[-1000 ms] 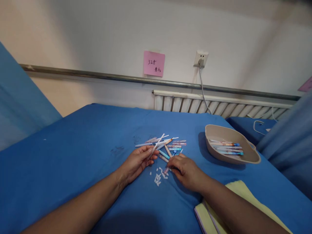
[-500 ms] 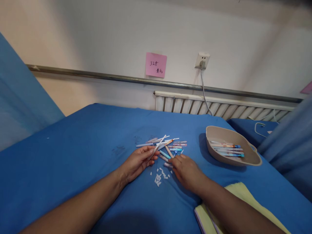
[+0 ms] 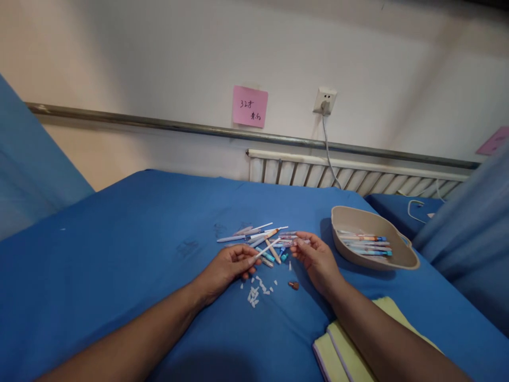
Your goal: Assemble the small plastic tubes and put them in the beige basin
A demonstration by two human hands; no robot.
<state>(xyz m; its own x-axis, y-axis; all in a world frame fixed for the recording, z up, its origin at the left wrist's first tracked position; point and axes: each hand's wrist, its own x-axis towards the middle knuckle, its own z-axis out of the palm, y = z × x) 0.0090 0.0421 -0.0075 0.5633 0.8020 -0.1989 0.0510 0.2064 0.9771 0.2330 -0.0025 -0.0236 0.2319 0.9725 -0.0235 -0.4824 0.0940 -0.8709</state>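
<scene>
My left hand (image 3: 228, 267) is closed on a thin white pen refill (image 3: 269, 248), which points up and to the right over a loose pile of pens. My right hand (image 3: 318, 263) pinches a clear, pinkish pen barrel (image 3: 289, 243) at the pile's right side. Around the hands lie pen parts: an orange-and-cream barrel (image 3: 273, 250), a pale blue barrel (image 3: 230, 239) and a light blue barrel (image 3: 265, 254). Small white pen tips (image 3: 253, 295) are scattered in front of the hands. A small brown piece (image 3: 293, 285) rests below my right hand.
A beige basket (image 3: 403, 257) with several pens in it stands on the right of the blue sheet (image 3: 159, 212). A folded yellow cloth (image 3: 338, 350) lies under my right forearm. Behind are a radiator (image 3: 286, 170), a metal rail (image 3: 170, 124) and a plugged-in socket (image 3: 325, 101).
My right hand has moved up and right from the pile's lower edge and now holds the clear barrel. The brown piece has come into view. My left hand's refill tilts lower to the right.
</scene>
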